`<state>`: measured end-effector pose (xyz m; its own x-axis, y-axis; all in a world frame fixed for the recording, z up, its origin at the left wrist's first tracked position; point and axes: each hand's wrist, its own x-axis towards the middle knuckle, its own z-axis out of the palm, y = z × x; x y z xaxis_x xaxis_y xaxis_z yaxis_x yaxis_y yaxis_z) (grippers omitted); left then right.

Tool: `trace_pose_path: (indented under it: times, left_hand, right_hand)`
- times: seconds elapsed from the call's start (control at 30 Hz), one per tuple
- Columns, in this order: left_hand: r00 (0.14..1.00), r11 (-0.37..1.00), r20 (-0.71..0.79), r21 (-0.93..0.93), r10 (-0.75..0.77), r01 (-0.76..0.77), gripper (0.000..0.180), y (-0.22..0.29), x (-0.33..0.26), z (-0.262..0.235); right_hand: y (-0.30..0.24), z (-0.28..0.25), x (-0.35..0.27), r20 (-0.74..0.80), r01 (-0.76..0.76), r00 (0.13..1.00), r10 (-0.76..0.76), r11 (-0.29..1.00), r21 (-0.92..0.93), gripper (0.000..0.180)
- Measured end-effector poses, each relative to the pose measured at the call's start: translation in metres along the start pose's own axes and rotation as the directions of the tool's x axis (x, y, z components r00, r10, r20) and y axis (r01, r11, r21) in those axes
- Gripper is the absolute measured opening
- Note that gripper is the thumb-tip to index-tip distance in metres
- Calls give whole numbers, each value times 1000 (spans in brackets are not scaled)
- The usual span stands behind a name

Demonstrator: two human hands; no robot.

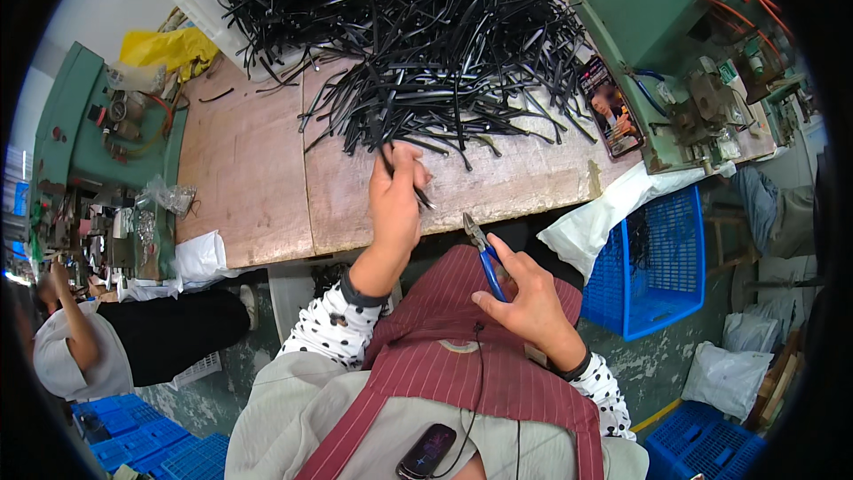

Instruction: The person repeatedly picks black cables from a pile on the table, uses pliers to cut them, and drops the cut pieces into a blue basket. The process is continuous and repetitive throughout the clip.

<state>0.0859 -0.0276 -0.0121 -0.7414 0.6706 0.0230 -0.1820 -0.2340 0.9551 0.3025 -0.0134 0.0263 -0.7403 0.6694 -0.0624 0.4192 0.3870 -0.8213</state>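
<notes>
While the left hand (395,200) reaches forward onto the bench (249,169), its grip is closed around a thin black plastic strip (410,180) taken at the near edge of the heap; the strip's long axis runs roughly from upper left to lower right in the head view, with its near end poking out below the fingers toward the person's body and its far end pointing back into the heap. The right hand (524,298) sits lower, over the lap, with its grip wrapped around the blue handles of a pair of cutting pliers (484,258); the pliers' long axis runs up and slightly left, their metal nose aimed toward the bench edge and the strip. Whether the nose is parted I cannot tell.

By my judgement the work is far from finished: the pile of black strips (418,44) is large, covering much of the far half of the bench, and only this one strip is in hand, not yet touched by the pliers. No sorted stack of finished pieces shows on the bench, so I cannot tell how many are done.

A blue plastic crate (662,271) stands to the right below the bench, beside a white bag (591,227). Green machines (657,27) flank the bench on both sides, and another person (80,347) sits at far left.
</notes>
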Motion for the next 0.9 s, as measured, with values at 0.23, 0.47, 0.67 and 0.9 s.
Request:
trace_pose_path:
  times: [0.23,0.47,0.67,0.9]
  left_hand:
    - [948,311,213,908,235,-281,31,-30,83,41]
    - [961,721,200,636,190,-275,32,-22,69,45]
    - [965,823,163,504,206,-261,34,-55,14,-56]
    - [883,872,256,-202,-392,446,25,15,5,3]
  right_hand:
    - [11,11,-10,-4,47,999,-47,999,-21,79]
    - [14,-10,-23,-66,10,998,-15,997,-73,80]
    - [39,13,5,81,-42,996,25,975,220,77]
    - [26,1,-5,-199,57,977,-73,995,-86,74]
